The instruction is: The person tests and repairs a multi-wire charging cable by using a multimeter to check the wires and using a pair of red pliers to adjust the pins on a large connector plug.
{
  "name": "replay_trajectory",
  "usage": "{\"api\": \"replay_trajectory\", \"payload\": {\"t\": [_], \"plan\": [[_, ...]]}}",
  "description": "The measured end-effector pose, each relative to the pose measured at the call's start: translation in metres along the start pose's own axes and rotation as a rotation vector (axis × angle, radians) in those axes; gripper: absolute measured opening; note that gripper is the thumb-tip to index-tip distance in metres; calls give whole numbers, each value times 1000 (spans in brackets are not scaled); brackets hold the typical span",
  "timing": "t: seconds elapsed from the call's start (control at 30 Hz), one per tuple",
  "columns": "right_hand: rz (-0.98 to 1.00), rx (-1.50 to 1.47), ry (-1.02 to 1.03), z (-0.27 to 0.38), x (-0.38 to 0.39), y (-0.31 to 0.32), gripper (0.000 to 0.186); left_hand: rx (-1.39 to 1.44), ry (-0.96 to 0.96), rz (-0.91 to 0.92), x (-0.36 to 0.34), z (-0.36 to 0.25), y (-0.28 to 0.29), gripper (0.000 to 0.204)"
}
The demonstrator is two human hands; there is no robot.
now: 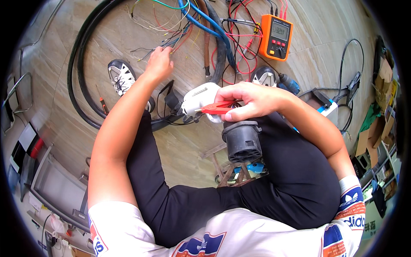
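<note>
My left hand (160,63) reaches forward with curled fingers, closed on a thin wire (179,42) from the fanned-out cable ends. Other coloured strands spread around its fingertips. In my right hand (247,100) is a small red plier-like tool (217,107) with two arms, its narrow pale tip pointing left. Just behind that tool lies a white plastic connector housing (200,97). Below the right hand, against my thigh, rests a black round plug body (242,141) with holes in its end face.
An orange multimeter (276,37) with red and black test leads (240,43) lies at the far right. A thick black cable (73,73) loops on the left, near a screwdriver (104,106). Beside my right shoe is a blue power tool (289,83). A wooden stool (215,165) stands beneath me.
</note>
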State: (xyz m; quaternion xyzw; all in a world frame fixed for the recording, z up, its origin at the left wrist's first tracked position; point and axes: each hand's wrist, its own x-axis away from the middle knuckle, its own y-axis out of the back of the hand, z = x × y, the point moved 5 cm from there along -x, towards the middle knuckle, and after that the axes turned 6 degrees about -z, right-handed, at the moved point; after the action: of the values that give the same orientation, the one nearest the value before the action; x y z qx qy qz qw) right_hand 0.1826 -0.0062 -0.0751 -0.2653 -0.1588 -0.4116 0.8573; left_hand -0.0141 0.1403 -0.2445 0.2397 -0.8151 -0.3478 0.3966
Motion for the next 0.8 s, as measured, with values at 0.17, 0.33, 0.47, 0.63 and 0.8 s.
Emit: {"api": "replay_trajectory", "payload": {"t": [0.17, 0.33, 0.47, 0.63, 0.8], "plan": [[-2, 46, -11, 0, 1, 1, 33, -12, -60, 83, 7, 5, -14, 43], [-20, 37, 30, -2, 1, -1, 35, 91, -252, 155, 13, -13, -26, 45], [-11, 46, -5, -3, 0, -1, 32, 141, -358, 120, 13, -22, -26, 44], [-5, 37, -26, -2, 0, -1, 32, 85, -105, -122, -6, 4, -8, 47], [-12, 17, 32, -2, 0, -2, 33, 129, 102, -280, -33, 41, 11, 49]]}}
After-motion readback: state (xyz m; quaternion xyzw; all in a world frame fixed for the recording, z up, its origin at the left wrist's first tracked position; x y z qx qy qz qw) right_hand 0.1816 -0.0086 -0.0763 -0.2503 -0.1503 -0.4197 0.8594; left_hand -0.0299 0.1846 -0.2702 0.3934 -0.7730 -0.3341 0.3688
